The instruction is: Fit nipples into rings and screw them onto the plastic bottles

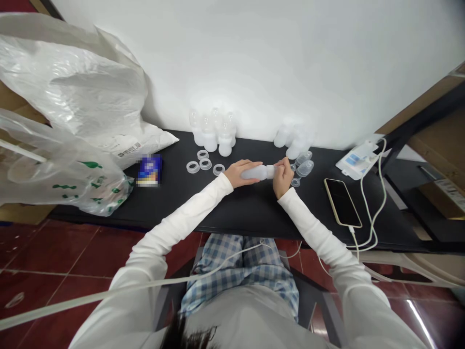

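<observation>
A phone point(342, 202) lies plugged into a white cable point(352, 230) near a flat packet point(358, 161); at far left, a green-printed bag point(78, 177) overlaps a white bag point(96, 87) beside a blurred blue pack point(149, 170).

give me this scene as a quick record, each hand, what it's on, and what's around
left hand: wraps the body of a whitish bottle; hand seen at
right hand: closed around the bottle's other end
bottle pose: lying sideways between both hands
beyond left hand: bottles with clear domed tops, loose rings
beside right hand: clear parts; more whitish bottles behind
far right: phone, cable plugged in
</observation>
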### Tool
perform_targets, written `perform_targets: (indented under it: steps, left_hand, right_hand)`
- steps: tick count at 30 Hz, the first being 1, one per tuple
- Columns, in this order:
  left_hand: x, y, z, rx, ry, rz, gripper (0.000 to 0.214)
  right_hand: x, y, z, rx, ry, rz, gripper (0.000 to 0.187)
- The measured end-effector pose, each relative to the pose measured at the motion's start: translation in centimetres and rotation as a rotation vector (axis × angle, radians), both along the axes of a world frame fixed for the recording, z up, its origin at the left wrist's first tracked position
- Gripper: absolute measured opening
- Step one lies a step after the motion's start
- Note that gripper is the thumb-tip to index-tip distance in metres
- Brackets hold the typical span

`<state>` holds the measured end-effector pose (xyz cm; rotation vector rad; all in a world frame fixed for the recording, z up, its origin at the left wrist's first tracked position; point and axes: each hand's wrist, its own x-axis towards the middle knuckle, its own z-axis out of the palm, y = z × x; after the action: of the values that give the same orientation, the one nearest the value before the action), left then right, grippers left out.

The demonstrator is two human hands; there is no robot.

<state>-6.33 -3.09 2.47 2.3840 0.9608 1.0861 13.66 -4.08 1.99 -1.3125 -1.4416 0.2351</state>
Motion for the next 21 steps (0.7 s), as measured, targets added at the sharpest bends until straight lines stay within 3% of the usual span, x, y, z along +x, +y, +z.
perform_targets:
  steps: [3,6,10,13,17,21]
  left_hand:
    - [-0.3,0.5,-0.5,0.316,0.166,-0.002,0.051]
    - [-0.6,0.9,-0.8,0.468,0.289,0.035,0.047]
    - [-1.0,0.6,-0.8,0.461,0.297,0.203,0.043]
    - [-1.6,0.3,-0.3,0.393,0.179,0.333,0.04]
    - [-3.7,0.1,1.3,0.276,-0.071,0.565,0.048]
    - [-7.3,0.9,2.6,0.157,-0.343,0.791,0.061]
  right_hand:
    - [-0.3,0.1,0.3,-0.094,0.068,0.022,0.025]
    - [-0.4,0.5,0.4,-0.222,0.105,0.062,0.033]
    - [-0.1,0.6,0.5,-0.244,0.128,0.173,0.04]
    - [0.5,0.6,0.7,-0.219,0.107,0.207,0.045]
    - [1.6,1.1,0.7,-0.104,-0.404,-0.041,0.03]
    - [2.3,1.5,0.1,-0.132,-0.807,-0.224,0.025]
